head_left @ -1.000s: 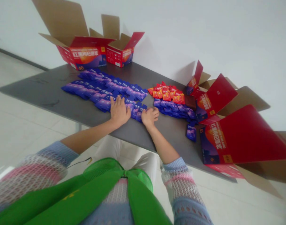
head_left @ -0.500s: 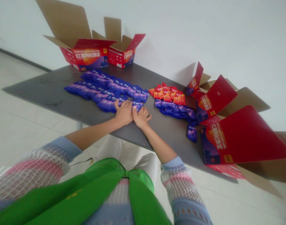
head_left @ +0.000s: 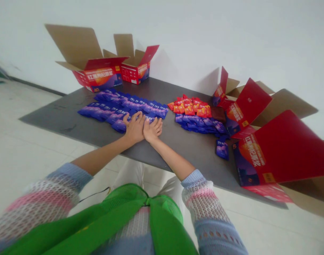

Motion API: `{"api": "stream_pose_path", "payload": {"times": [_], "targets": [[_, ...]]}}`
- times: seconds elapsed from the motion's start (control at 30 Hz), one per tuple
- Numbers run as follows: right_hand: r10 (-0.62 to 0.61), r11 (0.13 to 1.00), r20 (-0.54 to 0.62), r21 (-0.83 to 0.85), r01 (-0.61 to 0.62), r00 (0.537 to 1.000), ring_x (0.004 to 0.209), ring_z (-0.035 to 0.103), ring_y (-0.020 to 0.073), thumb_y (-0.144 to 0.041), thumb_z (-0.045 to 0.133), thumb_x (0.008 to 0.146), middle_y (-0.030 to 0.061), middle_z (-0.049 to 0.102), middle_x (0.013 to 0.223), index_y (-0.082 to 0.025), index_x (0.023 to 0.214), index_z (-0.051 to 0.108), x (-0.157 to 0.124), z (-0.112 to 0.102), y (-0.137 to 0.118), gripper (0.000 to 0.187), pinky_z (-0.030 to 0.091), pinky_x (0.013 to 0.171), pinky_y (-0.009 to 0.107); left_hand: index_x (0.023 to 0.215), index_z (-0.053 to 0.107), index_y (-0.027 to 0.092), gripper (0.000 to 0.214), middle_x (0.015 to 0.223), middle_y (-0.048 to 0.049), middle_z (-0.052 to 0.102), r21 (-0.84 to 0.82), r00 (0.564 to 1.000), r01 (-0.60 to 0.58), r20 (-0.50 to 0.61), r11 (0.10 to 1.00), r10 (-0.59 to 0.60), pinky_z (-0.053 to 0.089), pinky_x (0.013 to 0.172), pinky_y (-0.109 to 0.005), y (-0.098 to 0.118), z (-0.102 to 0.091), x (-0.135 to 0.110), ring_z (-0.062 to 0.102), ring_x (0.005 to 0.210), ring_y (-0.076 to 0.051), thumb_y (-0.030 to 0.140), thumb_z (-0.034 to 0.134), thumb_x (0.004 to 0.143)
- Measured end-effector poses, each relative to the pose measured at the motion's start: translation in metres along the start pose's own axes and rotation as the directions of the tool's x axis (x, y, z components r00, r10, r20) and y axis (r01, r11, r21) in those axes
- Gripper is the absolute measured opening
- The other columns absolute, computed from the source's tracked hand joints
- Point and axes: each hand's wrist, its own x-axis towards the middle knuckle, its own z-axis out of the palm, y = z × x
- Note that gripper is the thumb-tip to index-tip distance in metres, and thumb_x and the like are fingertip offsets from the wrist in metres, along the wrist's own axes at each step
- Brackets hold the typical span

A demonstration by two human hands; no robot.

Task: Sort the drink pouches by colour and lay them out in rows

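Your left hand and right hand lie side by side, touching, fingers spread flat and grasping nothing. They press the near right end of the blue sachets spread across the worktop, both forearms stretched forward.

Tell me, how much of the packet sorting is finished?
Done: long rows of purple foil packets and a group of orange-red packets lie on the grey table. In hand: left hand and right hand press flat on the nearest purple packets. Left: one stray purple packet and open red cardboard boxes.
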Motion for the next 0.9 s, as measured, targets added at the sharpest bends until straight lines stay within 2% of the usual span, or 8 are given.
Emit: {"api": "stream_pose_path", "payload": {"times": [0.07, 0.13, 0.27, 0.37, 0.5, 0.7, 0.8, 0.9], "targets": [[0.024, 1.000, -0.014, 0.005, -0.024, 1.000, 0.163, 0.009, 0.0318, -0.057, 0.028, 0.102, 0.0157, 0.010, 0.175, -0.011, 0.162, 0.031, -0.004, -0.004, 0.003, 0.075, 0.012, 0.129, 0.056, 0.152, 0.054, 0.031, 0.058, 0.164, -0.0099, 0.045, 0.045, 1.000, 0.005, -0.012, 0.999, -0.005, 0.003, 0.127, -0.063, 0.004, -0.001, 0.000, 0.033, 0.156, -0.034, 0.041, 0.045, 0.095], [0.033, 0.999, -0.025, -0.004, -0.033, 0.999, 0.162, 0.011, 0.0329, -0.057, 0.033, 0.101, 0.0167, 0.014, 0.175, -0.012, 0.159, 0.036, -0.008, -0.011, 0.006, 0.073, 0.013, 0.128, 0.057, 0.147, 0.058, 0.036, 0.053, 0.159, -0.0057, 0.052, 0.074, 0.999, -0.035, 0.031, 0.997, 0.033, 0.002, 0.128, -0.062, 0.008, -0.001, 0.001, 0.040, 0.152, -0.033, 0.039, 0.045, 0.096], [0.031, 0.998, -0.032, -0.044, -0.033, 0.999, 0.160, 0.015, 0.0351, -0.052, 0.042, 0.100, 0.0177, 0.019, 0.172, -0.012, 0.154, 0.043, -0.009, -0.026, 0.012, 0.068, 0.015, 0.127, 0.056, 0.145, 0.063, 0.021, 0.055, 0.154, -0.0104, 0.058, 0.152, 0.979, -0.137, 0.170, 0.979, 0.110, 0.015, 0.127, -0.055, 0.021, 0.004, 0.007, 0.041, 0.150, -0.037, 0.040, 0.045, 0.097], [0.069, 0.997, -0.045, -0.042, -0.071, 0.997, 0.159, 0.018, 0.0346, -0.049, 0.042, 0.100, 0.0183, 0.022, 0.171, -0.012, 0.150, 0.047, -0.005, -0.036, 0.016, 0.062, 0.015, 0.127, 0.054, 0.148, 0.061, 0.015, 0.058, 0.157, -0.0133, 0.054, 0.180, 0.982, -0.086, 0.184, 0.980, 0.052, 0.025, 0.121, -0.056, 0.037, 0.011, 0.009, 0.036, 0.151, -0.042, 0.038, 0.046, 0.097], [0.074, 0.996, -0.046, -0.045, -0.076, 0.996, 0.159, 0.017, 0.0346, -0.052, 0.045, 0.098, 0.0190, 0.020, 0.171, -0.014, 0.149, 0.048, 0.002, -0.046, 0.022, 0.063, 0.017, 0.126, 0.056, 0.152, 0.057, 0.025, 0.058, 0.158, -0.0119, 0.054, 0.174, 0.992, 0.028, 0.114, 0.984, -0.048, 0.026, 0.115, -0.063, 0.052, 0.016, 0.011, 0.038, 0.149, -0.043, 0.035, 0.046, 0.096], [0.030, 0.990, -0.061, -0.134, -0.038, 0.998, 0.159, 0.015, 0.0378, -0.053, 0.046, 0.099, 0.0207, 0.018, 0.172, -0.011, 0.150, 0.046, 0.000, -0.053, 0.025, 0.066, 0.018, 0.124, 0.058, 0.151, 0.058, 0.022, 0.056, 0.157, -0.0152, 0.054, 0.159, 0.993, 0.055, 0.093, 0.986, -0.070, 0.025, 0.115, -0.063, 0.054, 0.016, 0.011, 0.040, 0.147, -0.042, 0.030, 0.041, 0.098], [-0.042, 0.985, -0.045, -0.166, 0.034, 0.998, 0.155, 0.026, 0.0365, -0.052, 0.040, 0.101, 0.0215, 0.033, 0.165, -0.013, 0.146, 0.050, -0.003, -0.052, 0.027, 0.060, 0.021, 0.122, 0.059, 0.151, 0.058, 0.023, 0.056, 0.155, -0.0152, 0.055, 0.177, 0.997, 0.046, 0.060, 0.983, -0.058, 0.025, 0.115, -0.063, 0.054, 0.015, 0.010, 0.044, 0.144, -0.041, 0.028, 0.040, 0.098], [-0.086, 0.976, -0.009, -0.201, 0.083, 0.996, 0.147, 0.040, 0.0341, -0.050, 0.034, 0.104, 0.0200, 0.054, 0.149, -0.014, 0.135, 0.058, -0.003, -0.052, 0.028, 0.054, 0.025, 0.120, 0.058, 0.149, 0.058, 0.018, 0.056, 0.161, -0.0164, 0.048, 0.179, 0.999, 0.029, 0.021, 0.983, -0.033, 0.025, 0.117, -0.060, 0.054, 0.014, 0.011, 0.045, 0.144, -0.038, 0.027, 0.040, 0.098]]}}
